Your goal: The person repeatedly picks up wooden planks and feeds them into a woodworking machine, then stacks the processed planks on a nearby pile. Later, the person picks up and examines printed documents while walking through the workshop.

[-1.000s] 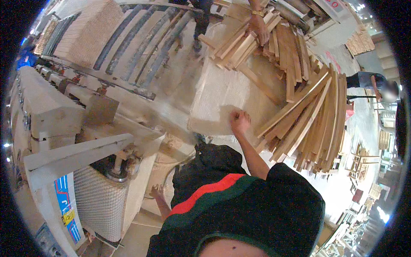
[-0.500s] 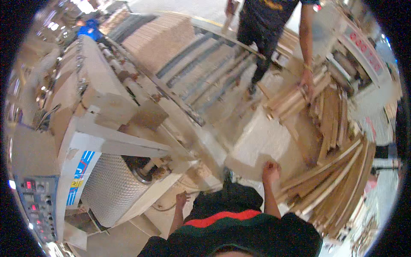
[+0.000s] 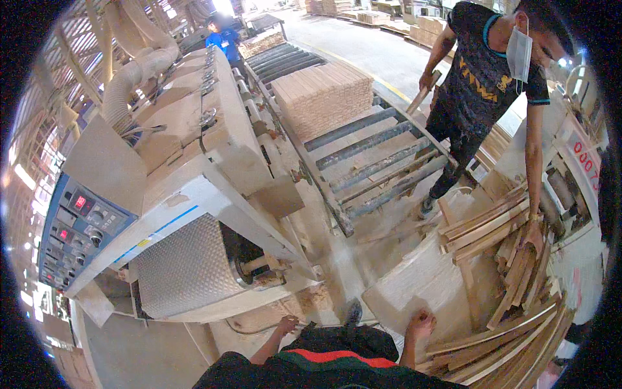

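Observation:
My left hand (image 3: 287,324) hangs low before my body, fingers loosely bent and a little apart, holding nothing I can see. It is nearest to the lower edge of a machine with a textured grey conveyor belt (image 3: 188,269). To the right, my right hand (image 3: 422,322) is curled into a loose fist, with nothing visible in it. Below that hand is a pale flat board (image 3: 414,279). Long wooden strips (image 3: 499,350) fan out just right of my right hand, apart from it.
A co-worker (image 3: 479,78) leans over at the right, one hand on a pile of wooden strips (image 3: 525,272), the other holding a wooden piece (image 3: 424,94). A roller conveyor (image 3: 363,152) carries a stack of wood (image 3: 324,91). A control panel (image 3: 81,227) stands left. Another person (image 3: 223,40) is farther back.
My view has tilted up and shifted, so the machine, the wood stack and more of the co-worker show. My hands sit lower in the picture. The co-worker's hand remains at the strips.

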Demonstrator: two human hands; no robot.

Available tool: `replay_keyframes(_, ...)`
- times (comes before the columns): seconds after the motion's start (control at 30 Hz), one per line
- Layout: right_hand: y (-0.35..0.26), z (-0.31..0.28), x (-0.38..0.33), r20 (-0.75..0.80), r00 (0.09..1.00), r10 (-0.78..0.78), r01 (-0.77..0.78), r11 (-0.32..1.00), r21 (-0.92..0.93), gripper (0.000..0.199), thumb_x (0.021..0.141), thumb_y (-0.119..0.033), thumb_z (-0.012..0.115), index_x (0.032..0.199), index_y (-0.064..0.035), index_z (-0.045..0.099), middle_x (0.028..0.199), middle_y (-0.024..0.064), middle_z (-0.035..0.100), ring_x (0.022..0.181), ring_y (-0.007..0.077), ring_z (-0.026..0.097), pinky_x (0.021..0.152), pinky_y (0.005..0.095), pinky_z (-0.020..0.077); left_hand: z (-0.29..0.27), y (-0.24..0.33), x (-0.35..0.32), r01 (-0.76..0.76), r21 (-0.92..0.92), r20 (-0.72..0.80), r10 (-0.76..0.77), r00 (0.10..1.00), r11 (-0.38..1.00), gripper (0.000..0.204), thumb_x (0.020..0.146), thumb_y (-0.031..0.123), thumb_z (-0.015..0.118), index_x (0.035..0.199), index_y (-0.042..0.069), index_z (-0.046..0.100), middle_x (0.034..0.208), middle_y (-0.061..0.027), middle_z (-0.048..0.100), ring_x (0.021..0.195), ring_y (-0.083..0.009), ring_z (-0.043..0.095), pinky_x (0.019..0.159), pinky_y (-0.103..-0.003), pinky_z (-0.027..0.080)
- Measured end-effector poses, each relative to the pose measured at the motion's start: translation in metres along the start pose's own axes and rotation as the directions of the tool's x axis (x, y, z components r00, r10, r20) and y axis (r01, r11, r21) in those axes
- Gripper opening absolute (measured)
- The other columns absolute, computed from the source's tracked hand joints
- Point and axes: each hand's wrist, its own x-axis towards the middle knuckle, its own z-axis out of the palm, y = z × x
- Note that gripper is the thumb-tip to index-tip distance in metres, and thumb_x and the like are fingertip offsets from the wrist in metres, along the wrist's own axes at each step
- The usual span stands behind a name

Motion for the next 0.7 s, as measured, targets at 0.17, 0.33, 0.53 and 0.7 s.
replay_keyframes(0.17,0.014,0.017,0.0,-0.135,0.983,-0.126,0.121,0.992,-0.045,0.029,0.081,-0.029,0.06,0.068,-0.0043,0.055,0.068,0.0122,0.055,0.069,0.0324,0.054,0.063,0.0447,0.044,0.003,0.01,0.002,0.054,0.071,-0.081,-0.048,0.996,0.996,0.024,0.078,0.021,0.067,0.098,0.009,0.064,0.093,-0.0086,0.065,0.069,-0.0193,0.065,0.051,-0.035,0.056)
replay_keyframes(0.33,0.017,0.021,-0.003,-0.136,0.984,-0.118,0.093,0.98,-0.178,0.03,0.082,-0.031,0.059,0.067,-0.0051,0.055,0.069,0.011,0.056,0.069,0.0314,0.055,0.062,0.0449,0.0449,-0.014,0.0,0.015,0.032,0.126,-0.022,-0.029,0.999,0.992,0.026,0.077,0.023,0.067,0.099,0.009,0.064,0.084,-0.0088,0.065,0.065,-0.0199,0.065,0.05,-0.035,0.055)
replay_keyframes(0.53,0.001,-0.001,0.0,0.009,1.0,0.02,-0.019,0.996,-0.086,0.032,0.082,-0.034,0.059,0.069,-0.0053,0.056,0.071,0.0117,0.057,0.071,0.0324,0.056,0.062,0.046,0.0448,0.001,0.001,0.009,0.026,0.226,-0.093,-0.005,0.996,0.974,0.028,0.078,0.024,0.065,0.102,0.01,0.06,0.083,-0.0084,0.065,0.065,-0.0208,0.065,0.05,-0.035,0.053)
replay_keyframes(0.7,0.002,0.008,0.0,-0.015,0.998,0.063,-0.065,0.984,-0.165,0.034,0.083,-0.036,0.058,0.07,-0.0045,0.056,0.073,0.0125,0.057,0.071,0.0331,0.056,0.062,0.0463,0.045,-0.002,-0.001,0.011,0.021,0.204,-0.07,-0.007,0.998,0.979,0.028,0.078,0.025,0.064,0.102,0.01,0.06,0.081,-0.0087,0.064,0.062,-0.02,0.064,0.049,-0.036,0.052)
